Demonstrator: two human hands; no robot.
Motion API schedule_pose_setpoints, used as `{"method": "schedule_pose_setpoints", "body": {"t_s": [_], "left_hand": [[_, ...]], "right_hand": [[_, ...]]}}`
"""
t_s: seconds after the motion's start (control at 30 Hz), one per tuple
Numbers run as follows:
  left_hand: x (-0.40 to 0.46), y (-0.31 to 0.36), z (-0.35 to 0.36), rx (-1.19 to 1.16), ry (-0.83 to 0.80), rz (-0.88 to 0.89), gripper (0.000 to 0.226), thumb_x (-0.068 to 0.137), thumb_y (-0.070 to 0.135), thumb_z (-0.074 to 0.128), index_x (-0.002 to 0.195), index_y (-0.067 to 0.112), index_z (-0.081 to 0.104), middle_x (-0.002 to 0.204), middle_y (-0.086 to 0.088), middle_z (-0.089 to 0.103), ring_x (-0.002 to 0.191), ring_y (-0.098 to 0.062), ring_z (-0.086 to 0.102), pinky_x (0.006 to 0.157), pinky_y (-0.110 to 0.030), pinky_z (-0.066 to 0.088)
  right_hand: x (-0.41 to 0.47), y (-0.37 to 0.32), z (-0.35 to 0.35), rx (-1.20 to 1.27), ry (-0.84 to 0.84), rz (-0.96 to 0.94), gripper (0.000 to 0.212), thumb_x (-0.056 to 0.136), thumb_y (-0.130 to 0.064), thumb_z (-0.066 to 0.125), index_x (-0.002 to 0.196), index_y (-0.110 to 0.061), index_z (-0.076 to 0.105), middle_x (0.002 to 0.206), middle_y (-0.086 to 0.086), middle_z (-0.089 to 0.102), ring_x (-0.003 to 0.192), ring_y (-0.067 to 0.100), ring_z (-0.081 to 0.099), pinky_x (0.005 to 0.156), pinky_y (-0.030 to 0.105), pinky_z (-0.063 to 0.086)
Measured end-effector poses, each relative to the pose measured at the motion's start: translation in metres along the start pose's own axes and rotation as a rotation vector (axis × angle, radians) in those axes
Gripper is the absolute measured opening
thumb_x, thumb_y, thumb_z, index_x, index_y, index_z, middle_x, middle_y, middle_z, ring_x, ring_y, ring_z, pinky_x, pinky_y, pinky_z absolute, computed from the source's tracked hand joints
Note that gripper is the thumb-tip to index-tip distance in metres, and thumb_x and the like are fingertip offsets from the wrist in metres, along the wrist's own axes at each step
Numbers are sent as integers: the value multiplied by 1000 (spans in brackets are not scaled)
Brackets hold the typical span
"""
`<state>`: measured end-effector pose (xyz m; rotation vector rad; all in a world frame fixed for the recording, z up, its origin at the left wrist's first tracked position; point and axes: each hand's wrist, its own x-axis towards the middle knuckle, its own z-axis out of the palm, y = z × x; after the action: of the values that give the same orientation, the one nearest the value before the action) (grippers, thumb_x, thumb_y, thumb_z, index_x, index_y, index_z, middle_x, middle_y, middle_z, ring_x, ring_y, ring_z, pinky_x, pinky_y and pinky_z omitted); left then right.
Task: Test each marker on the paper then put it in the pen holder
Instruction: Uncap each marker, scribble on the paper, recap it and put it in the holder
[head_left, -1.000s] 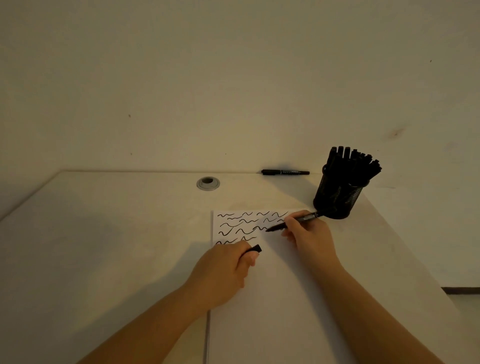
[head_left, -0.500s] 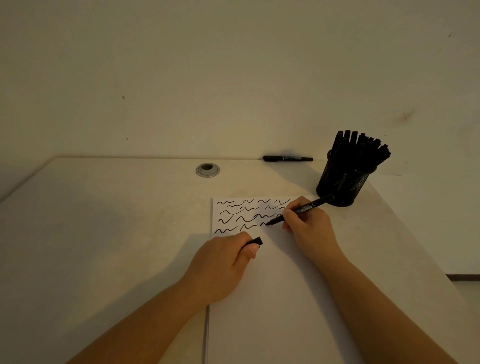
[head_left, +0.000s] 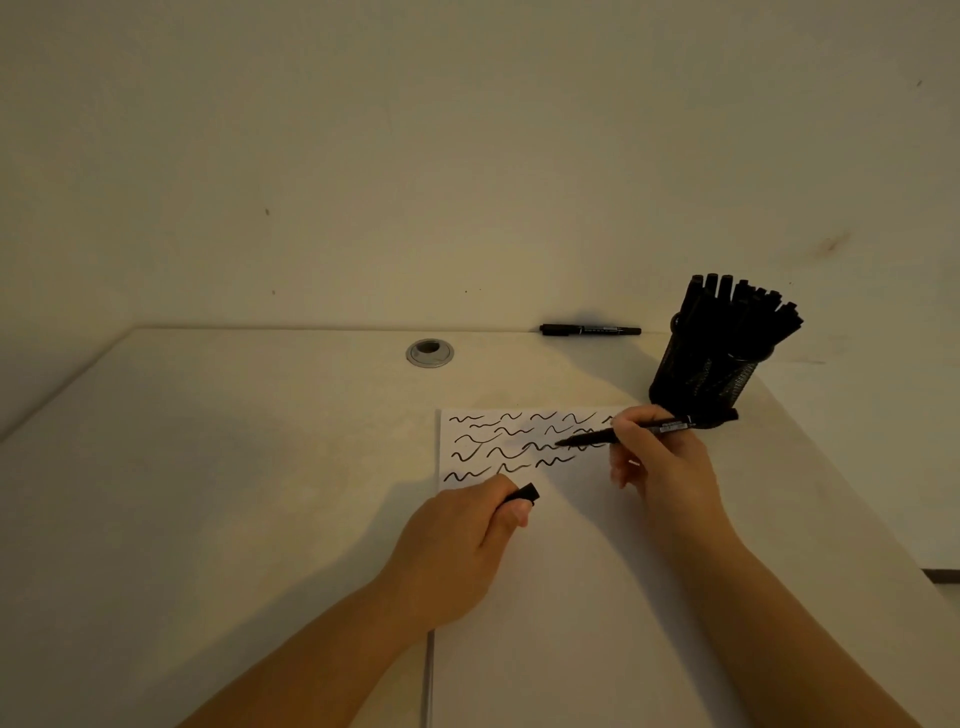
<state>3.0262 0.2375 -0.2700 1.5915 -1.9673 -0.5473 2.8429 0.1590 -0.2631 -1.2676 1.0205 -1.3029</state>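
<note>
Pale desk (head_left: 234, 467) under dim light; many squiggles are already drawn on the paper (head_left: 545, 597); the pen holder (head_left: 701, 376) is nearly full; a marker (head_left: 631, 433) is pinched by the right hand (head_left: 662, 467), tip at the paper; its cap (head_left: 524, 492) is gripped by the left hand (head_left: 457, 551); one spare marker (head_left: 589, 329) by the wall seems left to be tested.

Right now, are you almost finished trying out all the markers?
Nearly, it seems. The pen holder is packed with markers, and the paper has four rows of squiggles. The right hand holds an open marker with its tip at the paper, while the left hand grips its cap. One capped marker lies by the wall, seemingly untested.
</note>
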Motion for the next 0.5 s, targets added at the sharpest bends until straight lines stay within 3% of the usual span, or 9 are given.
{"method": "schedule_pose_setpoints", "body": {"t_s": [0.13, 0.4, 0.5], "left_hand": [[0, 0, 0, -26, 10, -12, 22, 95, 36, 34, 88, 28, 53, 52, 13, 46, 55, -5, 48, 57, -25, 36], [0, 2, -2, -48, -3, -9, 22, 96, 35, 33, 85, 30, 51, 55, 7, 48, 59, -13, 52, 63, -32, 42], [0, 3, -3, -51, -11, -1, 20, 96, 35, 33, 83, 33, 48, 56, 6, 49, 59, -15, 52, 61, -32, 41]], "right_hand": [[-3, 3, 9, 238, -156, 118, 38, 88, -6, 45, 56, -21, 60, 42, 3, 47, 38, 15, 39, 39, 22, 34], [-6, 4, 13, 172, -203, 114, 33, 86, -10, 49, 58, -22, 61, 45, 2, 50, 40, 14, 42, 40, 20, 35], [-9, 3, 15, 120, -259, 99, 19, 81, -14, 54, 63, -18, 60, 48, 1, 52, 43, 13, 45, 41, 19, 37]]}}
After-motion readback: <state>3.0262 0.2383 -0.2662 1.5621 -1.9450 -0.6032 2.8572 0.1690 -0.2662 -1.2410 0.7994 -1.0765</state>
